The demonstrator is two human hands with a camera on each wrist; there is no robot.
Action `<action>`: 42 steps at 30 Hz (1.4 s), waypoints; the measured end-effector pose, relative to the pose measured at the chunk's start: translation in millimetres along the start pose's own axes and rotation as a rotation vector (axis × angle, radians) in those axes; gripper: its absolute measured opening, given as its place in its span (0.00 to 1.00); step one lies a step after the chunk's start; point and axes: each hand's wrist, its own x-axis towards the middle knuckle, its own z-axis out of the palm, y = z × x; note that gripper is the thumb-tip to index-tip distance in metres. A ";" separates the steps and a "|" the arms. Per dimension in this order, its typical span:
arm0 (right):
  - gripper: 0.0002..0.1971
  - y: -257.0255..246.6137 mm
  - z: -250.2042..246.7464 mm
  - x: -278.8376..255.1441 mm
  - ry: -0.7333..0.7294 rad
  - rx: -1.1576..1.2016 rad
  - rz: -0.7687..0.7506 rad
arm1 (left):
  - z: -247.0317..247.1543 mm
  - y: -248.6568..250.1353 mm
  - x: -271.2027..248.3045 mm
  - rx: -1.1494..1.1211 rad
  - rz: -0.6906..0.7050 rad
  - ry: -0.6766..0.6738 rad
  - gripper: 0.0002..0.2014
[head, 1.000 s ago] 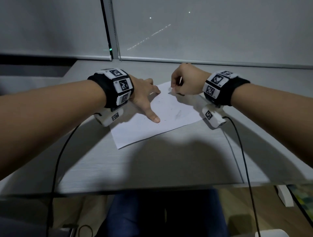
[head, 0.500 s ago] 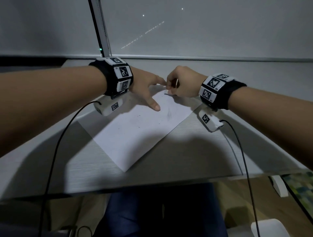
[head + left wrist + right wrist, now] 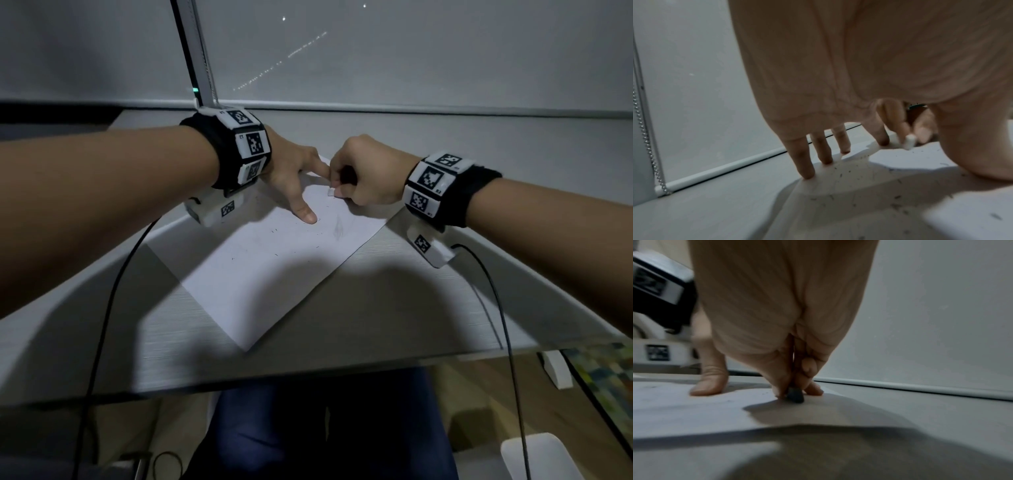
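legs point(image 3: 308, 428): mine, in dark blue, under the near edge of the worktop point(image 3: 394, 329).
cables: 2 black ones, 1 from each wrist camera. The left cable point(image 3: 102, 325) and the right cable point(image 3: 503, 318) both run over the worktop's near edge and down.
paper point(image 3: 260, 274): 1 white sheet lying flat on the worktop, turned so that 1 corner points at me. Small dark crumbs are scattered over it.
smudge point(image 3: 339, 231): a faint grey mark on the paper, just beside the tip of my left thumb.
left hand point(image 3: 291, 171): spread wide with straight fingers and holding nothing. The thumb tip and fingertips press down on the far half of the paper. In the left wrist view the little finger lands right at the paper's edge.
eraser point(image 3: 331, 193): small and white, pinched in my right hand. Its lower end meets the paper near the far right edge, between my 2 hands and close beside my left forefinger.
right hand point(image 3: 366, 171): curled tight, with thumb and fingertips pinching the eraser and the knuckles up.
wristbands: black with white marker tiles, 1 on my left wrist point(image 3: 239, 150) and 1 on my right point(image 3: 442, 188).
blind rail point(image 3: 445, 110): a pale bar along the far side of the worktop.
blind point(image 3: 411, 61): grey, hanging behind the rail.
bead chain point(image 3: 645, 129): hanging at the blind's left side, seen in the left wrist view.
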 end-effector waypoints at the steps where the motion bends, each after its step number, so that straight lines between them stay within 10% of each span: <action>1: 0.03 -1.4 1.9 -2.3 -0.010 0.003 -0.013 | 0.1 -0.9 0.3 -0.001 -0.002 -0.008 0.48; 11: 0.06 -8.1 -8.1 6.5 -0.021 -0.021 -0.041 | 1.6 -4.0 3.6 0.025 -0.046 -0.013 0.55; 18: 0.04 -10.5 -6.4 -13.6 -0.122 0.025 -0.084 | 1.5 -0.3 -0.8 0.002 -0.043 -0.027 0.34; 24: 0.03 -6.1 -9.2 -0.5 -0.024 0.052 -0.029 | 3.9 -1.9 1.6 -0.007 -0.038 0.011 0.54; 32: 0.02 -12.8 -11.8 -16.5 -0.156 0.028 -0.112 | 3.0 -1.6 7.5 0.037 -0.053 0.044 0.61; 42: 0.03 -0.1 -27.3 23.6 0.017 0.008 0.028 | -4.3 -11.2 -2.5 -0.049 -0.023 0.015 0.61</action>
